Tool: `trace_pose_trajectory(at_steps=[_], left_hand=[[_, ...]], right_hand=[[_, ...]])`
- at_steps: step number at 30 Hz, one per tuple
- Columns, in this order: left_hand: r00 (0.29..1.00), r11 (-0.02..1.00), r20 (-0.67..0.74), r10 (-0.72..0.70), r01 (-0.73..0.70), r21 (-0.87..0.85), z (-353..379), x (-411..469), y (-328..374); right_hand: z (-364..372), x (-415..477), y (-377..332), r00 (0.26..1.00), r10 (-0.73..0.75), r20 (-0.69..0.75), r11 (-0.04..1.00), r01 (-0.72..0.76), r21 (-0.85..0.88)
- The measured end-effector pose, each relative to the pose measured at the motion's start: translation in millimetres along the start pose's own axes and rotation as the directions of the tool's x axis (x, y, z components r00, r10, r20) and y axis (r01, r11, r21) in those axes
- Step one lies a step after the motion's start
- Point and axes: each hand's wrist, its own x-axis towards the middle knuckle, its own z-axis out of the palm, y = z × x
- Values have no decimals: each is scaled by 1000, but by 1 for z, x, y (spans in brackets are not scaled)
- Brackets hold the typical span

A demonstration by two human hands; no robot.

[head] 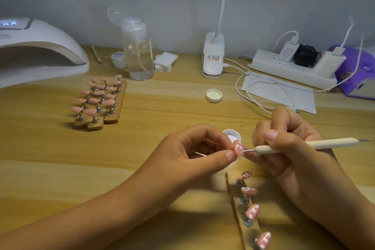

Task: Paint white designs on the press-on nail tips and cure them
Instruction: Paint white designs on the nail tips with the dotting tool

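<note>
Near the front edge of the table (154, 144), the left hand (194, 148) pinches one pink tip (238, 147) between thumb and forefinger, w/ the other fingers curled under. The right hand (284, 144) grips the dotting tool (328, 142) like a pen, fingers closed round the handle. Its metal point touches the tip, beside white dots that are on it already. The paint pot (232, 135) sits just behind the tip.

The step in hand, I judge, is adding dots to this tip. To do it well:
- Brace one hand against the other so nothing shakes.
- Put the point down straight & lift it straight up, no dragging.
- Reload from the pot often, so the dots get equal size.
- Space the dots like on the 4 dotted tips on the holder (231, 184) just below.
- Pinch only the tip's edges, so the fingers don't smear wet paint.

Much work is left, I think: the racks (97, 101) at the left carry only plain tips, and the lamp (40, 46) for curing stands at the far left, well apart from the hands.
</note>
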Motion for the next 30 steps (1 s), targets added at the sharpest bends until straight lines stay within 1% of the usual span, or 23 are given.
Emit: trace_pose_trajectory(at_steps=[6,21,30], left_hand=[[1000,1000,-3,-5,5,1,0,0,1],[1000,1000,-2,5,-5,1,0,0,0],[1000,1000,5,5,-5,-7,-1,0,-1]], right_hand=[[1,1,0,1000,-6,7,1000,6,-14],[1,0,-1,999,-4,38,999,3,34],[1,1,-1,1000,7,24,999,-8,44]])
